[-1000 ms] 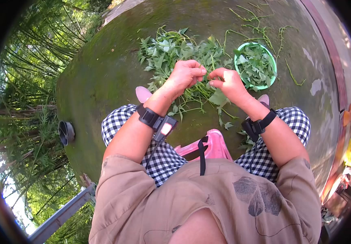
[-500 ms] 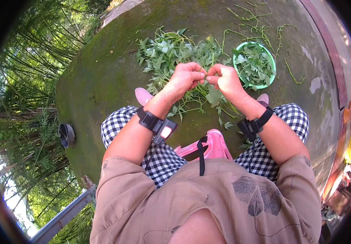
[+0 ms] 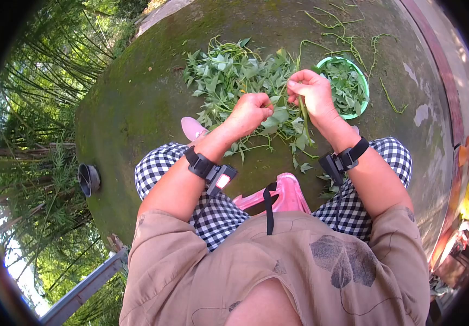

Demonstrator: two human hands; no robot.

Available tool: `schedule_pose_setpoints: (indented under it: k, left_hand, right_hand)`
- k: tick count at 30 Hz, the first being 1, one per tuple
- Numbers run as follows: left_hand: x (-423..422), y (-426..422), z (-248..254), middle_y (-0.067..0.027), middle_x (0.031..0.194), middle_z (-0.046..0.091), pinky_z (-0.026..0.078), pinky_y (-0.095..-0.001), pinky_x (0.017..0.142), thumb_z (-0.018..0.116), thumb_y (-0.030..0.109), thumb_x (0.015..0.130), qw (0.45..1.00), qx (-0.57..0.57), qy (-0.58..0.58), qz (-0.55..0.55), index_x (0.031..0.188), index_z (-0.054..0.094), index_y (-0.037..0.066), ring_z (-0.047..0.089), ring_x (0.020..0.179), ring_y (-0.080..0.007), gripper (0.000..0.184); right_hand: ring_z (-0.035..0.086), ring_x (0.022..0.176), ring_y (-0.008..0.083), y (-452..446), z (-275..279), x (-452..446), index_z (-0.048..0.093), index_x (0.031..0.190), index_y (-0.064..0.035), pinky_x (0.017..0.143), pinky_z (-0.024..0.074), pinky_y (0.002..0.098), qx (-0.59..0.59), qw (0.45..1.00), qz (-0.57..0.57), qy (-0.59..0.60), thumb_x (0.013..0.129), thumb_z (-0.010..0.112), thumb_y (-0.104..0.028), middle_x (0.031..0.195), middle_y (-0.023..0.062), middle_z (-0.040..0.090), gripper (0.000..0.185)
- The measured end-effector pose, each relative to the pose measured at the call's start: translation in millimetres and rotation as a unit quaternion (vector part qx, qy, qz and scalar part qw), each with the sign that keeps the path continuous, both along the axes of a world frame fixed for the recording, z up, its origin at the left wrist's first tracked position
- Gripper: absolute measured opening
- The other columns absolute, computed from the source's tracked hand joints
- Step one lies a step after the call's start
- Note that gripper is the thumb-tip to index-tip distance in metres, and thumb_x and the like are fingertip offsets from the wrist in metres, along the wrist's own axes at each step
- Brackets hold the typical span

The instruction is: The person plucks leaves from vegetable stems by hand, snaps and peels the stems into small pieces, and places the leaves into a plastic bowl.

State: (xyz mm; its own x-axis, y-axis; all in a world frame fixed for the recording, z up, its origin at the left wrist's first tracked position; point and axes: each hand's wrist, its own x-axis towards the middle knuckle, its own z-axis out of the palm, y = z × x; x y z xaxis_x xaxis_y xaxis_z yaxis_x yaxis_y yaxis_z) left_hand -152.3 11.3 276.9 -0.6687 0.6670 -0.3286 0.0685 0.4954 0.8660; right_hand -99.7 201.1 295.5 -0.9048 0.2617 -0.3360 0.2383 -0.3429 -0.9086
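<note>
A pile of leafy green vines (image 3: 218, 70) lies on the mossy ground in front of me. My left hand (image 3: 252, 111) is closed above the pile's near side, its fingers curled inward; whatever they pinch is hidden. To its right, my right hand (image 3: 311, 93) pinches a leafy stem (image 3: 304, 115) between thumb and fingers, and the stem hangs down below them. The hands are apart. Just beyond my right hand stands a light-green basket (image 3: 366, 87) with picked leaves (image 3: 346, 81) inside, its near left side partly covered by the hand.
Bare stems (image 3: 348, 41) lie scattered on the ground beyond the basket, and another stem (image 3: 392, 98) lies to its right. A dark pot (image 3: 89, 180) sits at the left edge by the bamboo. Between my knees is a pink plastic seat (image 3: 289, 195).
My hands have come apart. The right moved up and right with the stem, partly covering the basket; the left drew slightly down.
</note>
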Motion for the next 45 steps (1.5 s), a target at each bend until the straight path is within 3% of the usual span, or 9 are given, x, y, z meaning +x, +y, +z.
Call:
schedule_pose_setpoints:
  k: [5, 6, 11, 16, 20, 24, 33, 40, 45]
  left_hand:
    - [1.9, -16.2, -10.7, -0.0044, 0.062, 0.055, 0.043, -0.0303, 0.059, 0.074, 0.009, 0.070, 0.979, -0.156, 0.040, -0.127, 0.099, 0.068, 0.007, 0.051, 0.060, -0.0124, 0.030]
    - [5.5, -14.0, 1.7, -0.0126, 0.086, 0.069, 0.051, -0.0395, 0.078, 0.077, 0.014, 0.065, 0.967, -0.217, 0.028, -0.130, 0.102, 0.072, 0.010, 0.065, 0.089, -0.0283, 0.038]
    - [1.4, -14.2, -1.2, -0.0119, 0.086, 0.070, 0.051, -0.0401, 0.072, 0.080, 0.018, 0.065, 0.944, -0.293, 0.139, -0.063, 0.094, 0.072, 0.006, 0.067, 0.077, -0.0269, 0.032]
    - [-4.1, 7.7, 22.9, 0.0028, 0.066, 0.057, 0.034, -0.0222, 0.046, 0.071, 0.020, 0.083, 0.971, 0.140, -0.125, 0.148, 0.086, 0.066, 0.004, 0.045, 0.048, -0.0072, 0.017]
    - [-8.9, 15.1, 35.3, -0.0009, 0.073, 0.059, 0.030, -0.0223, 0.044, 0.063, 0.029, 0.092, 0.919, 0.171, -0.310, 0.173, 0.091, 0.063, 0.003, 0.042, 0.047, -0.0060, 0.026]
    - [-15.5, 15.4, 25.7, -0.0019, 0.077, 0.059, 0.033, -0.0244, 0.046, 0.054, 0.031, 0.097, 0.886, 0.235, -0.345, 0.200, 0.117, 0.055, 0.003, 0.040, 0.047, -0.0080, 0.034]
    - [-17.7, 8.9, 2.9, -0.0034, 0.083, 0.061, 0.035, -0.0218, 0.046, 0.049, 0.031, 0.098, 0.801, 0.316, -0.488, 0.143, 0.126, 0.050, 0.002, 0.045, 0.052, -0.0078, 0.040]
    - [4.9, 30.5, 21.9, -0.0014, 0.089, 0.062, 0.034, -0.0164, 0.046, 0.062, 0.001, 0.082, 0.916, 0.186, -0.323, 0.151, 0.120, 0.054, -0.001, 0.054, 0.067, -0.0054, 0.039]
    - [-3.4, 24.9, 13.6, -0.0011, 0.077, 0.059, 0.038, -0.0210, 0.048, 0.055, 0.007, 0.086, 0.922, 0.144, -0.326, 0.149, 0.112, 0.059, -0.003, 0.054, 0.065, -0.0080, 0.028]
  right_hand:
    - [0.057, 0.053, 0.0125, 35.4, 15.3, -7.1, 0.062, 0.085, -0.0006, 0.050, 0.0459, 0.0243, 0.002, 0.999, -0.029, 0.020, 0.085, 0.066, -0.004, 0.067, 0.0038, 0.061, 0.005]
    - [0.056, 0.052, 0.0127, 40.2, 16.7, -6.7, 0.062, 0.085, -0.0007, 0.050, 0.0459, 0.0245, -0.002, 1.000, -0.017, 0.008, 0.085, 0.066, -0.004, 0.066, 0.0037, 0.060, 0.005]
    - [0.056, 0.050, 0.0135, 48.7, 7.1, 3.0, 0.062, 0.084, -0.0015, 0.049, 0.0462, 0.0254, -0.002, 0.998, 0.039, -0.057, 0.085, 0.066, -0.006, 0.064, 0.0031, 0.059, 0.006]
    - [0.056, 0.050, 0.0117, 27.5, -0.9, 10.3, 0.063, 0.085, -0.0027, 0.046, 0.0449, 0.0248, 0.012, 0.993, 0.090, -0.081, 0.084, 0.067, -0.008, 0.065, 0.0018, 0.059, 0.007]
    - [0.055, 0.050, 0.0119, 9.2, 2.9, 7.5, 0.063, 0.084, -0.0027, 0.044, 0.0429, 0.0239, 0.000, 0.989, 0.107, -0.102, 0.084, 0.067, -0.008, 0.066, 0.0016, 0.059, 0.007]
    - [0.056, 0.050, 0.0116, 7.8, 1.7, 4.5, 0.063, 0.084, -0.0032, 0.045, 0.0426, 0.0236, -0.007, 0.991, 0.101, -0.083, 0.085, 0.067, -0.009, 0.065, 0.0018, 0.059, 0.007]
    - [0.054, 0.050, 0.0120, 12.8, -0.6, 6.6, 0.064, 0.084, -0.0016, 0.044, 0.0433, 0.0246, -0.016, 0.992, 0.091, -0.085, 0.084, 0.066, -0.008, 0.065, 0.0025, 0.058, 0.006]
    - [0.054, 0.050, 0.0128, 7.6, 2.0, 8.0, 0.063, 0.086, -0.0003, 0.044, 0.0436, 0.0250, -0.029, 0.991, 0.093, -0.091, 0.085, 0.065, -0.007, 0.065, 0.0035, 0.058, 0.007]
    - [0.054, 0.049, 0.0131, 10.4, 2.3, 9.6, 0.059, 0.103, 0.0017, 0.043, 0.0418, 0.0256, -0.017, 0.989, 0.106, -0.099, 0.086, 0.063, -0.006, 0.064, 0.0032, 0.056, 0.019]
